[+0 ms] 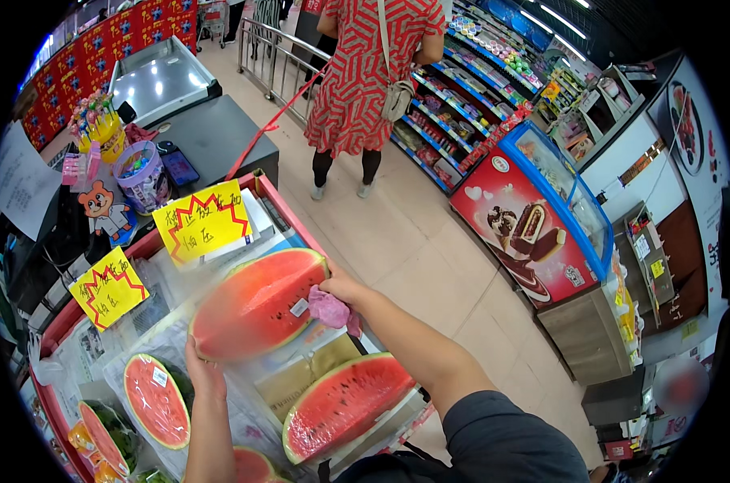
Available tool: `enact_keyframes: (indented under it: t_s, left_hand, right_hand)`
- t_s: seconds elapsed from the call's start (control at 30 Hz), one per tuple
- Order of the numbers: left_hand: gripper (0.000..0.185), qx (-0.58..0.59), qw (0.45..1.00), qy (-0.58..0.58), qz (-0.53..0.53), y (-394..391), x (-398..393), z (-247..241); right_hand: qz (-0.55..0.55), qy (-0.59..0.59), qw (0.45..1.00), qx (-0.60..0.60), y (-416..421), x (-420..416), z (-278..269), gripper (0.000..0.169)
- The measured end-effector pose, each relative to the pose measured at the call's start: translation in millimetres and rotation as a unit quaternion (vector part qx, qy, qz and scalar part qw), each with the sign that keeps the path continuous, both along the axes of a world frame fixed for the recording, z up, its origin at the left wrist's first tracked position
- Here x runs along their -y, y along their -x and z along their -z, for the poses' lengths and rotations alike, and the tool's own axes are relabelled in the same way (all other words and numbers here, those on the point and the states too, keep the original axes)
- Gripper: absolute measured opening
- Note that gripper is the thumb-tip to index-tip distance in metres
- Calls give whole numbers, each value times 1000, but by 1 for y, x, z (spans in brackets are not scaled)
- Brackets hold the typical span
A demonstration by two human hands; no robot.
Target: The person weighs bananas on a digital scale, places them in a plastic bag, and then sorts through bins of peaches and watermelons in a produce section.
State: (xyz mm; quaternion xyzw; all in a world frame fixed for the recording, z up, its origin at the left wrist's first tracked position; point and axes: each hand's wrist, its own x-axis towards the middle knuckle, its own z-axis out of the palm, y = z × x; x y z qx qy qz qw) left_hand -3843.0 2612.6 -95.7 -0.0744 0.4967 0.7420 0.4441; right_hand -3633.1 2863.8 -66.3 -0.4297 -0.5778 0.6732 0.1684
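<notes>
A large cut watermelon wedge [250, 302], apparently in cling film and bearing a small white label, spans the space between my two hands. My left hand [206, 369] grips its near left end from below. At the far right end, my right hand [343, 287] holds the rind, with a crumpled pink cloth [330, 309] hanging from the same hand. Below lies a second big wedge [346, 404] on the display stand. Left of my left forearm is a wrapped watermelon half [157, 399] with a label, and another half [102, 435] stands farther left.
Yellow handwritten signs [203, 222] stand along the stand's pink-red rim [289, 217]. Beyond are a lollipop tub [102, 136], a purple-rimmed bucket [141, 175], a phone [179, 168] and a dark counter [220, 136]. A person [371, 84] stands ahead; an ice-cream freezer [528, 223] is right.
</notes>
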Motion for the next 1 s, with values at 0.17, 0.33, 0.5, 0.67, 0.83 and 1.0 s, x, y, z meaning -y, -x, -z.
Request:
enact_keyframes:
  t_s: [0.17,0.33,0.5,0.67,0.83,1.0]
  left_hand:
    - [60,-27,999,1,29,-23,18,-5]
    - [57,-61,994,66,56,-32,28,7]
    - [62,-106,989,100,-16,-39,34,-14]
    - [52,-266,950,127,-106,-73,53,-43]
    - [39,-341,937,69,-23,-131,56,-90]
    - [32,-439,833,-13,337,-219,45,-82]
  right_hand:
    - [-51,-85,994,49,-18,6,13,68]
    - [-57,50,997,-34,-46,28,21,70]
    - [-6,-51,996,66,-80,35,-7,61]
    - [110,125,978,-125,-153,48,-60,34]
    - [260,143,913,-279,-222,98,-74,22]
    - [230,93,928,-278,-258,170,-67,21]
